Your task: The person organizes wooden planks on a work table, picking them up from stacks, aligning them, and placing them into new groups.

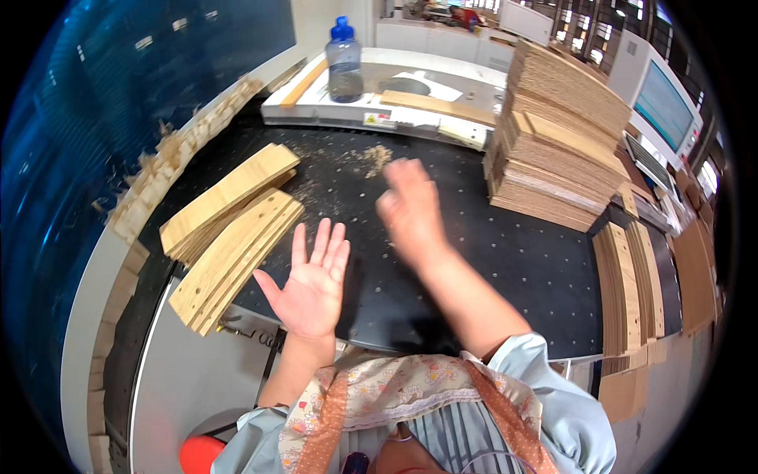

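My left hand (313, 288) is raised palm up near the table's front edge, fingers spread and nothing in it. My right hand (412, 212) hovers above the middle of the black perforated table (474, 292). Its fingers are smeared by motion, so their grip is unclear; no object shows in it. Left of my left hand lies a stack of curved wooden slats (237, 253) with small holes. Behind it sits a second stack of wooden boards (229, 199). A small heap of sawdust (377, 158) lies just beyond my right hand.
A tall pile of particleboard panels (553, 150) stands at the back right. More drilled slats (624, 288) stand at the right edge. A blue-capped water bottle (344, 67) rests on a white machine ledge (308, 110). Bristle strips (181, 154) line the left, and a monitor (663, 103) stands far right.
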The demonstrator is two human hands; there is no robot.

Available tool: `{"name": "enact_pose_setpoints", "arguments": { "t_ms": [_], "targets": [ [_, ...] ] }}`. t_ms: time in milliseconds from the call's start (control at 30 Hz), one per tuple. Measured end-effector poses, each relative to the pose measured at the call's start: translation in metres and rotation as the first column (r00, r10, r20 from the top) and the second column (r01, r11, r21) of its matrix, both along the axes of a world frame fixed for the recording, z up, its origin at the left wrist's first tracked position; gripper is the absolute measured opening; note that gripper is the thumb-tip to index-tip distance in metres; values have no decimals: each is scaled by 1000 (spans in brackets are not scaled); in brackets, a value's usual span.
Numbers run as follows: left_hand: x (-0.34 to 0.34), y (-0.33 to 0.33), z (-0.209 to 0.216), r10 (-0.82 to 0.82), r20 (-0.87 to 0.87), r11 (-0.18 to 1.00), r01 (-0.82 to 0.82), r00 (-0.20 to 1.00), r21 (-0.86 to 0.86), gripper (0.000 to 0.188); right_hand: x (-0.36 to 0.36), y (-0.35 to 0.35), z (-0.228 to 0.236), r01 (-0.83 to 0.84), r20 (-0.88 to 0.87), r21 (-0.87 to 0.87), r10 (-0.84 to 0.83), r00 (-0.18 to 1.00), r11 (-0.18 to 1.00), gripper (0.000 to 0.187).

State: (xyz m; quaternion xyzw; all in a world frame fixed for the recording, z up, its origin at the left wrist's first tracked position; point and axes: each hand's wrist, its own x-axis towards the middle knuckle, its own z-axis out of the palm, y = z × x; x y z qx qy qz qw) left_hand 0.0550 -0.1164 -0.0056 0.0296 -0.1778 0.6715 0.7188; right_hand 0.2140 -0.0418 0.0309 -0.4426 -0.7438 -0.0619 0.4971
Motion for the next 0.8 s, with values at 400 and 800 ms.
{"name": "enact_pose_setpoints", "arguments": {
  "t_ms": [400,800],
  "targets": [
    [23,40,-14,-59,-195,998,62,979,10,90,-8,-35,-7,-69,163,-55,77,984,996,39],
    [36,16,19,-92,-248,993,107,964,51,87,4,13,-30,-554,-876,-127,169,452,823,49]
  ]
}}
